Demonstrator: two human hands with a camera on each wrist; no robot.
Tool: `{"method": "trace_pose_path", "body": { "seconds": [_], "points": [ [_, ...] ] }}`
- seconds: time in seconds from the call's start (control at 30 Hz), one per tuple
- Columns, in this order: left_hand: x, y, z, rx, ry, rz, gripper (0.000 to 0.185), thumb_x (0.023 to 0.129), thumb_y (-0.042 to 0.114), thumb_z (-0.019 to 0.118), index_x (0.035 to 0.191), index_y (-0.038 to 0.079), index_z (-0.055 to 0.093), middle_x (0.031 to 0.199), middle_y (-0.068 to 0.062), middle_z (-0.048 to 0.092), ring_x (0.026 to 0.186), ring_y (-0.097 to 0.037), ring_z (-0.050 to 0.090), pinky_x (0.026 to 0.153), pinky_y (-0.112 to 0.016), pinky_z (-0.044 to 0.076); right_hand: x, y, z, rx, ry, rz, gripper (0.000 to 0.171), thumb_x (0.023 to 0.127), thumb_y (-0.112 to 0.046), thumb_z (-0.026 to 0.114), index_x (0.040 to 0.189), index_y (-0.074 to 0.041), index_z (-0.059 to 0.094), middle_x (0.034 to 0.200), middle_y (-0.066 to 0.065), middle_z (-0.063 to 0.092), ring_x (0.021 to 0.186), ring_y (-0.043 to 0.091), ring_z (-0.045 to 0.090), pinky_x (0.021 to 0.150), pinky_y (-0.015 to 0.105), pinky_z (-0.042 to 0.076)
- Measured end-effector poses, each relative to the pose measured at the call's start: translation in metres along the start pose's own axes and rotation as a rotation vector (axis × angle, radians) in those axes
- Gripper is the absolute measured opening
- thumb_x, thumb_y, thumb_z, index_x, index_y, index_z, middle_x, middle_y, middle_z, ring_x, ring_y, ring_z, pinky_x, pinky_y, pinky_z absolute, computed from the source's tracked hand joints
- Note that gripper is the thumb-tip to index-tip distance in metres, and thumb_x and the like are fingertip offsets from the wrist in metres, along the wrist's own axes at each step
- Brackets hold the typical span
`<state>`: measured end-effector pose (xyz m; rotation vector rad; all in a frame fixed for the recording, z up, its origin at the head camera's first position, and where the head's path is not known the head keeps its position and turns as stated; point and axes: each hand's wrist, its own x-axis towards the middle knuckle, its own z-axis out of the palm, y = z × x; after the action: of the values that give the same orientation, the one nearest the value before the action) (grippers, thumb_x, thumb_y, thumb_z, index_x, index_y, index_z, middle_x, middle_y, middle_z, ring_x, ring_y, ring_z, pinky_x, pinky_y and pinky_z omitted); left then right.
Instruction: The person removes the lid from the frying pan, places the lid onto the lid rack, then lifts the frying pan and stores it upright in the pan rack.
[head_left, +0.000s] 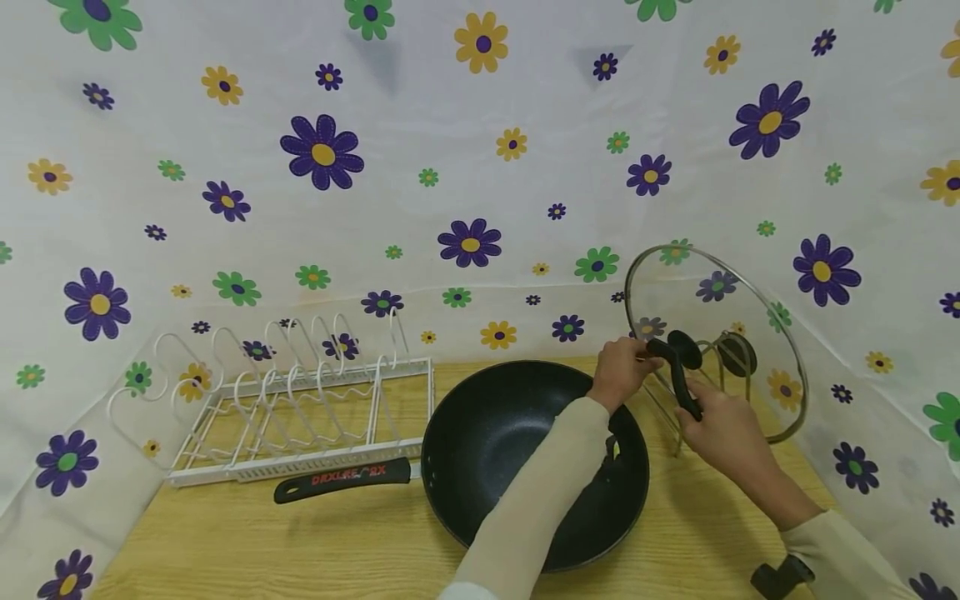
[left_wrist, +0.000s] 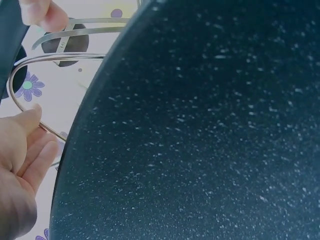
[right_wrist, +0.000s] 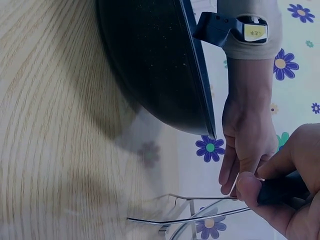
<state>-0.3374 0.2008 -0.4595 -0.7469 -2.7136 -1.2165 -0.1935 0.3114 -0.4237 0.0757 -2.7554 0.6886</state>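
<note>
A clear glass lid (head_left: pixel 712 308) stands upright in a metal wire stand (head_left: pixel 663 408) at the back right, its black knob (head_left: pixel 738 354) facing me. In front of it my right hand (head_left: pixel 723 429) grips a black handle (head_left: pixel 684 387); in the right wrist view the thumb and fingers of my right hand (right_wrist: pixel 295 165) wrap that handle (right_wrist: pixel 280 189). My left hand (head_left: pixel 621 371) reaches across the black wok (head_left: pixel 480 433), and its straight fingers (right_wrist: pixel 245 130) meet the handle's upper end. In the left wrist view the left palm (left_wrist: pixel 20 160) lies beside the wire loops (left_wrist: pixel 50 57).
The wok's long black handle (head_left: pixel 337 481) with red lettering points left. A white wire dish rack (head_left: pixel 300 392) stands at the back left of the wooden table (head_left: pixel 337 542). Flowered cloth walls close in the back and both sides.
</note>
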Motion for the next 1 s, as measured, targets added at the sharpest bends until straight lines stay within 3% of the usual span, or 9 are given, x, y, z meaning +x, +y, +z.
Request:
{"method": "trace_pose_path", "body": {
  "seconds": [0.23, 0.43, 0.63, 0.77, 0.87, 1.0],
  "points": [
    [-0.004, -0.004, -0.013, -0.023, -0.051, 0.035, 0.018, 0.096, 0.022, 0.075, 0.111, 0.014, 0.078, 0.111, 0.002, 0.077, 0.101, -0.010, 0.074, 0.083, -0.018, 0.056, -0.001, -0.004, 0.001, 0.005, -0.026, 0.036, 0.047, 0.093, -0.008, 0.069, 0.132, 0.015, 0.057, 0.078, 0.019, 0.071, 0.044, 0.015, 0.049, 0.044, 0.032, 0.035],
    [-0.010, -0.010, -0.027, -0.021, -0.044, 0.060, 0.029, 0.097, 0.015, 0.073, 0.126, 0.009, 0.071, 0.123, -0.005, 0.073, 0.108, -0.015, 0.072, 0.088, -0.018, 0.055, -0.001, -0.004, -0.003, 0.011, -0.083, 0.060, 0.050, 0.098, -0.020, 0.068, 0.133, 0.012, 0.056, 0.081, 0.020, 0.070, 0.048, 0.017, 0.055, 0.046, 0.035, 0.039],
    [-0.018, -0.016, -0.041, 0.034, 0.004, 0.053, 0.031, 0.101, 0.020, 0.066, 0.130, 0.010, 0.068, 0.124, -0.003, 0.073, 0.112, -0.015, 0.070, 0.094, -0.024, 0.054, -0.001, -0.004, -0.006, -0.018, -0.087, 0.048, 0.055, 0.100, -0.028, 0.066, 0.136, 0.012, 0.053, 0.102, 0.030, 0.071, 0.070, 0.036, 0.069, 0.058, 0.048, 0.052],
    [-0.024, -0.019, -0.050, 0.038, 0.044, 0.057, 0.034, 0.103, 0.025, 0.061, 0.134, 0.011, 0.065, 0.124, -0.003, 0.074, 0.104, -0.015, 0.073, 0.089, -0.024, 0.056, -0.002, -0.005, -0.012, -0.039, -0.069, 0.035, 0.059, 0.101, -0.029, 0.065, 0.140, 0.013, 0.049, 0.115, 0.033, 0.068, 0.078, 0.042, 0.071, 0.053, 0.044, 0.052],
    [-0.030, -0.020, -0.060, 0.037, 0.050, 0.065, 0.038, 0.103, 0.029, 0.059, 0.137, 0.013, 0.064, 0.125, -0.003, 0.073, 0.089, -0.012, 0.075, 0.082, -0.023, 0.057, -0.004, -0.007, -0.016, -0.062, -0.047, 0.023, 0.060, 0.100, -0.029, 0.065, 0.140, 0.013, 0.050, 0.122, 0.033, 0.066, 0.084, 0.044, 0.071, 0.049, 0.038, 0.050],
    [-0.039, -0.019, -0.076, 0.048, 0.028, 0.084, 0.041, 0.103, 0.034, 0.059, 0.139, 0.016, 0.063, 0.130, -0.002, 0.070, 0.076, -0.007, 0.071, 0.082, -0.022, 0.056, -0.006, -0.012, -0.024, -0.066, 0.001, -0.004, 0.058, 0.099, -0.028, 0.068, 0.137, 0.012, 0.052, 0.122, 0.035, 0.065, 0.092, 0.048, 0.070, 0.052, 0.044, 0.053]
  ]
}}
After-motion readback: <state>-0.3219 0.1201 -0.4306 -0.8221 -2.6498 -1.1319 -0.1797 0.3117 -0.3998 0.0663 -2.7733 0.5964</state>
